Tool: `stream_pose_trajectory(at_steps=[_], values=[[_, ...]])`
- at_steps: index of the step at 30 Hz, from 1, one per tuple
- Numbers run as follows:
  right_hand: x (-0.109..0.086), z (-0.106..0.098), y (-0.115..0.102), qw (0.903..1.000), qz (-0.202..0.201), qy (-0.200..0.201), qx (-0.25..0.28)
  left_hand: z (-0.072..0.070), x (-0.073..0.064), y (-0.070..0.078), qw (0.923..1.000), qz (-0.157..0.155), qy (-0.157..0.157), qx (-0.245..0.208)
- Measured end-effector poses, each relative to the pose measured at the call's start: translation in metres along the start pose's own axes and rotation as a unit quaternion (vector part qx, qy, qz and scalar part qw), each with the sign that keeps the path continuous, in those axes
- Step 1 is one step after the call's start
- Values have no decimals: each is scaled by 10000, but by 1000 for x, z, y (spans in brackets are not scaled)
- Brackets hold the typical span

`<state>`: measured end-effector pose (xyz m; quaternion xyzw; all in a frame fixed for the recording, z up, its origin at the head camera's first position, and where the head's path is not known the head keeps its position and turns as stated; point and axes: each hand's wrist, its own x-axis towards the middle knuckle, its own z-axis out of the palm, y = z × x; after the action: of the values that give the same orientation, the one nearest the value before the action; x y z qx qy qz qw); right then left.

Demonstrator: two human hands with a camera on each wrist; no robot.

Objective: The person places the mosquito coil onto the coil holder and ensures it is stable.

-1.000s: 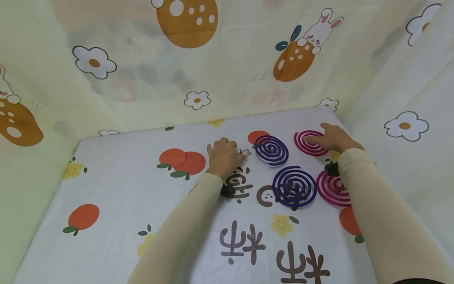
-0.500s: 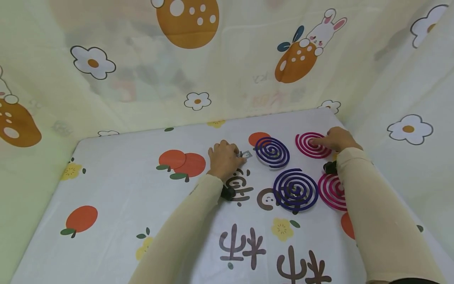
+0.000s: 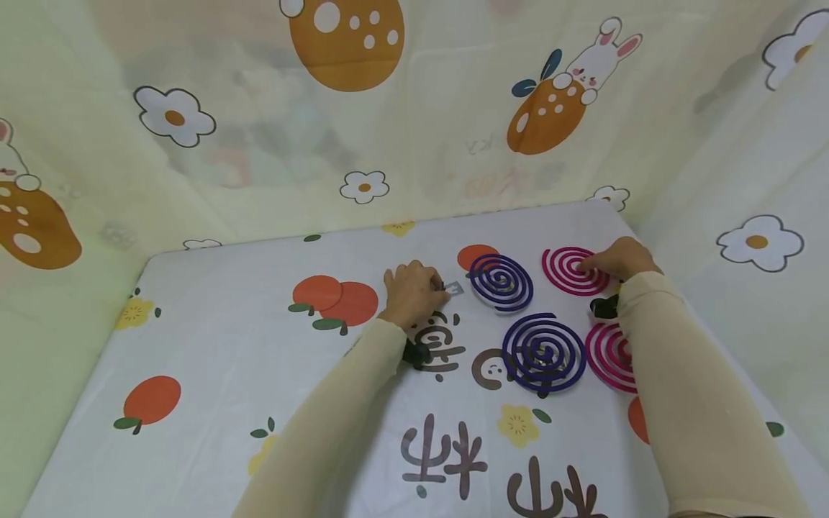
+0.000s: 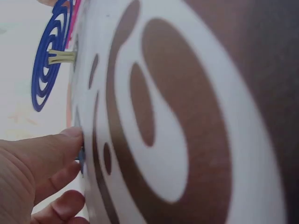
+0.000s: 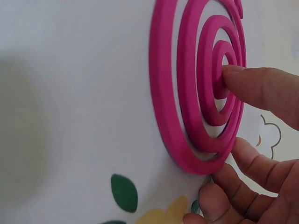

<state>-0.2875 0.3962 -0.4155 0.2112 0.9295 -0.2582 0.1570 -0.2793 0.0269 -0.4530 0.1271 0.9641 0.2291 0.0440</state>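
Note:
My left hand (image 3: 414, 293) pinches a small grey metal coil stand (image 3: 455, 288) low at the tabletop, and its thumb (image 4: 63, 142) shows in the left wrist view. My right hand (image 3: 624, 259) holds the far pink mosquito coil (image 5: 163, 79). In the right wrist view its thumb (image 5: 261, 88) lies at the spiral's centre, while the other fingers bend at the outer edge. Between the hands, a blue mosquito coil (image 3: 482, 277) is raised on a metal stand (image 4: 60, 56). Nearer lie a second blue coil (image 3: 512, 352) and another pink coil (image 3: 599, 356), partly hidden by my right sleeve.
A white cloth (image 3: 214, 316) printed with oranges, flowers and brown characters covers the table. Behind it hangs a pale yellow printed curtain (image 3: 272, 158). A whitish curtain (image 3: 745, 302) stands close along the right side.
My right hand has drawn in lower over the far pink coil, its thumb moving to the centre. The left hand's fingers have curled in closer around the metal stand. The head view has shifted slightly.

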Motion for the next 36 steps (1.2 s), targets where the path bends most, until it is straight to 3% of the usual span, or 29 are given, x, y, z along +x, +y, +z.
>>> stream_pose_trajectory(at_steps=[6,15,21,27,29,36], values=[[1,-1,0,9999,70,-11,158,-8,-7,-4,9995,209,-215,-60],[2,-3,16,9947,-100,-138,1013,-10,-19,-12,9974,597,-371,-135],[-7,-9,24,9811,-293,-660,1795,-10,-30,-16,9960,818,-344,-148],[-13,-11,24,9597,-201,-1181,2542,-9,-43,-23,9936,1035,-343,-295],[-13,-9,24,9544,-197,-1177,2736,-9,-47,-26,9932,1071,-308,-346],[-15,-1,23,9511,-411,-975,2901,-10,-59,-33,9925,1147,-175,-398]])
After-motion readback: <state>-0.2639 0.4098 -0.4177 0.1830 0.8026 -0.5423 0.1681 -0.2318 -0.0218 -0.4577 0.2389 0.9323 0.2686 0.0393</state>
